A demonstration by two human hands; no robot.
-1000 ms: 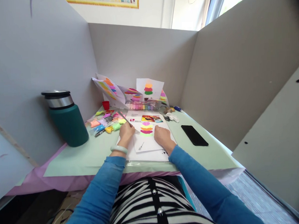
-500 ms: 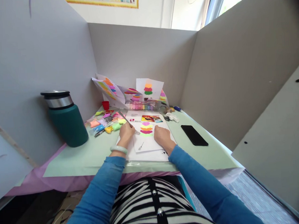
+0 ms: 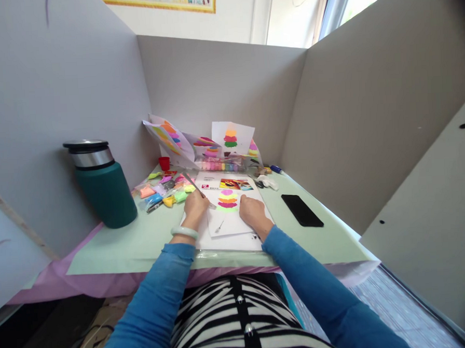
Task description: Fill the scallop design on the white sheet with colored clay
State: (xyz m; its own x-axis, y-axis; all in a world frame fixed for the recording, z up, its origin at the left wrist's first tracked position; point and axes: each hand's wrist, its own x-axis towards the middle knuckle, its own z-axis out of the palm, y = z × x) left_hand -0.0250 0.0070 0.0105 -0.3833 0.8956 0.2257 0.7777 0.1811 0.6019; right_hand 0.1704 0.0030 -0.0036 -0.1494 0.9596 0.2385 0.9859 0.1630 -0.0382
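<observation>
My left hand (image 3: 196,209) is closed round the handle of a metal fork (image 3: 198,191), whose tines rest at the left edge of a stack of coloured clay shapes (image 3: 227,199) on a white sheet of paper (image 3: 229,223). A pale bangle sits on that wrist. My right hand (image 3: 251,210) lies flat on the paper just right of the clay shapes, fingers stretched out, holding the sheet down.
A teal flask (image 3: 101,184) stands at the left. Small bags of coloured clay (image 3: 164,191) lie behind my left hand. Finished clay pictures (image 3: 230,136) lean on the back wall, above a row of clay tubs (image 3: 219,166). A black phone (image 3: 302,210) lies to the right.
The fork tines and my left hand shifted very slightly at the edge of the clay shapes. My right hand stayed put on the paper.
</observation>
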